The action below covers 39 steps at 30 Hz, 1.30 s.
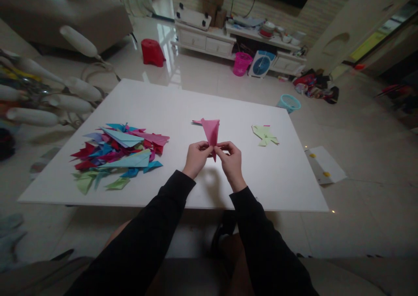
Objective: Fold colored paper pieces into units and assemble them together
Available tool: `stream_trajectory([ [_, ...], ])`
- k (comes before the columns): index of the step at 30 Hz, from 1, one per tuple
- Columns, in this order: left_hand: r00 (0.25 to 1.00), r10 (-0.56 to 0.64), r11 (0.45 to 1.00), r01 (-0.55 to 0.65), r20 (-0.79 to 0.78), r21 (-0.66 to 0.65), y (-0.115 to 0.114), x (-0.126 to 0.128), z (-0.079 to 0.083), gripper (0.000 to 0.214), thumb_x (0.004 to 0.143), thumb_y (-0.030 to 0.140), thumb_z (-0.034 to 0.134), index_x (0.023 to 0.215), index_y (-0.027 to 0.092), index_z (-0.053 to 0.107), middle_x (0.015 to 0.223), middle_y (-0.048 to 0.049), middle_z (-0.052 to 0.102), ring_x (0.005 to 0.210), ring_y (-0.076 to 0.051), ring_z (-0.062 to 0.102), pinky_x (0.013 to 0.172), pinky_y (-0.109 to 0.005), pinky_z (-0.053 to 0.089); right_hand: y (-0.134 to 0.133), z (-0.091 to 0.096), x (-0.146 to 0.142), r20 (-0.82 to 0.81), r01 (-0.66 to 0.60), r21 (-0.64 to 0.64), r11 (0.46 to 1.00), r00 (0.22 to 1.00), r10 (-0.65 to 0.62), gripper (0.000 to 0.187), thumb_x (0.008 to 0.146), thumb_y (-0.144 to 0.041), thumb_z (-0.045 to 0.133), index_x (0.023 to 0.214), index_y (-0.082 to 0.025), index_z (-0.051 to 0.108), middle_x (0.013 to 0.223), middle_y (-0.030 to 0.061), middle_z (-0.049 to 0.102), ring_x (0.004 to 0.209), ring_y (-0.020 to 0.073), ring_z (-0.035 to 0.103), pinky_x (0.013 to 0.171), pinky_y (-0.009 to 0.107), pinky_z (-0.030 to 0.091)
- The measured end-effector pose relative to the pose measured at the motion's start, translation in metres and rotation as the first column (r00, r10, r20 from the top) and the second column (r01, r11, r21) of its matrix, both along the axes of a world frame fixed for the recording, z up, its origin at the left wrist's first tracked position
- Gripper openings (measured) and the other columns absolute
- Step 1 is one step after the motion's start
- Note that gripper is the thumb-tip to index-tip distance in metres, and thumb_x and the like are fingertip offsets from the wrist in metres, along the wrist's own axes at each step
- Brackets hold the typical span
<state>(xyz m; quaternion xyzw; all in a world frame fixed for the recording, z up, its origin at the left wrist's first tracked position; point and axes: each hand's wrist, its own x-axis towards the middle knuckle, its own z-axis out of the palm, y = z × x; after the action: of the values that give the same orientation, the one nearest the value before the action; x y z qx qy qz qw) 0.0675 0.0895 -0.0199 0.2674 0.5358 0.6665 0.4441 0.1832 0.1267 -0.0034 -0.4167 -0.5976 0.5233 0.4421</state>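
We have a white table (156,100) before us. On its left side lies a heap (120,152) of folded papers, mostly blue, red, pink and green. Near the middle, our left hand (196,158) and right hand (232,161) nearly meet, both pinching the lower part of a pink paper (210,129), wide at the top, pointed below. Well to the right, we see a green paper (266,134) lying on the table. A slim piece (196,122) shows beside the pink paper's upper left; we cannot tell whether they join.

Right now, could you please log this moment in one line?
left hand: holds pink paper; right hand: holds pink paper; pile: table, left; green paper: table, right
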Motion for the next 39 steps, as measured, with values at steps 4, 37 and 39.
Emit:
stream_trajectory([
  [4,0.999,-0.038,0.999,0.038,0.014,0.000,0.000,0.000,0.002,0.029,0.068,0.036,0.082,0.078,0.010,0.073,0.076,-0.0064,0.073,0.067,-0.017,0.068,0.070,-0.037,0.062,0.000,0.000,0.000,0.018,-0.005,-0.004,1.000,1.000,0.005,0.014,0.077,-0.034,0.074,0.081,-0.020,0.070,0.085,0.0032,0.071,0.085,0.0205,0.067,0.070,0.033,0.054],
  [37,0.957,-0.063,0.983,0.109,0.283,-0.150,-0.012,-0.014,0.010,0.032,0.071,0.011,0.089,0.088,0.010,0.063,0.067,-0.0056,0.072,0.064,-0.013,0.070,0.079,-0.033,0.061,0.004,-0.017,0.024,0.496,-0.241,0.552,0.798,0.865,-0.082,0.020,0.088,-0.016,0.057,0.102,-0.024,0.070,0.113,0.0083,0.072,0.104,0.0276,0.063,0.087,0.045,0.055],
  [39,0.954,-0.063,0.983,0.110,0.293,-0.149,-0.017,-0.017,0.013,0.032,0.069,0.009,0.090,0.087,0.009,0.063,0.069,-0.0054,0.072,0.067,-0.013,0.071,0.080,-0.035,0.062,0.003,-0.018,0.024,0.535,-0.272,0.598,0.754,0.836,-0.122,0.017,0.090,-0.017,0.060,0.099,-0.025,0.073,0.104,0.0070,0.076,0.101,0.0286,0.061,0.090,0.048,0.052],
])
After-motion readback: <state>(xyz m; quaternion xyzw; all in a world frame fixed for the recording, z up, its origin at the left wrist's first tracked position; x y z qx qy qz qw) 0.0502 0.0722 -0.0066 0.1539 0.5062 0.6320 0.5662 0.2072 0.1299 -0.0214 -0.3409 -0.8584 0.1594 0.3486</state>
